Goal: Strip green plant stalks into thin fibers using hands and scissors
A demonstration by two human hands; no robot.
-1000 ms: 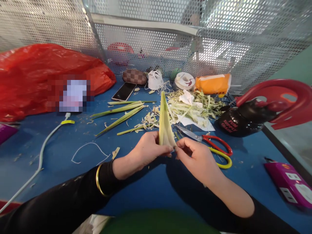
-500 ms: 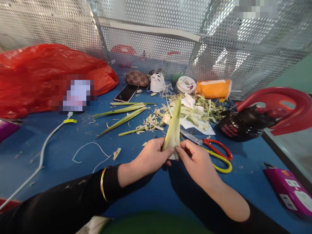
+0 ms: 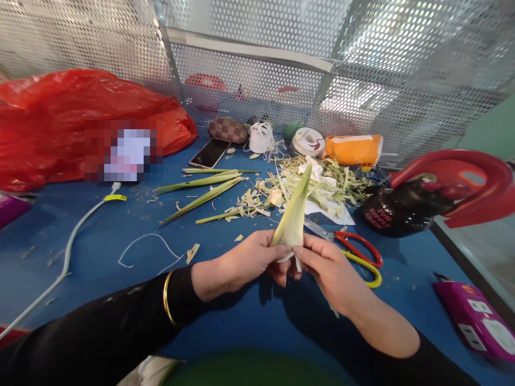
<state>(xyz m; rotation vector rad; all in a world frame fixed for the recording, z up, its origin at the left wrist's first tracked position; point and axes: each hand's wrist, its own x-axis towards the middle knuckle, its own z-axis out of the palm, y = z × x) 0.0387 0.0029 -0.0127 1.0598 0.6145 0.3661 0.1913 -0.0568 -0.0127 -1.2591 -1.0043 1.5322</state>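
Note:
A pale green, pointed leaf (image 3: 293, 220) stands tip up between my hands, its wide whitish base toward me. My left hand (image 3: 253, 257) pinches the base's left side, thumb in front and fingers curled behind. On the other side, my right hand (image 3: 328, 265) closes thumb and fingers on the base, where a narrow strip hangs down. Just beyond my right hand lie scissors (image 3: 358, 252) with one red and one yellow handle, blades partly hidden. Several long green leaf spears (image 3: 205, 195) lie to the left on the blue table (image 3: 225, 332).
Leaf scraps (image 3: 341, 185) are heaped behind the leaf, near a ribbon spool (image 3: 308, 142) and an orange packet (image 3: 354, 150). A dark bottle (image 3: 392, 209) and a purple power strip (image 3: 475, 319) are at right. A red plastic bag (image 3: 60, 123), phone (image 3: 210, 153) and white cable (image 3: 68, 252) are at left.
The leaf's tip has leaned to the right and its base has spread wider. A thin strip now hangs from the base, and my fingers show more beneath it.

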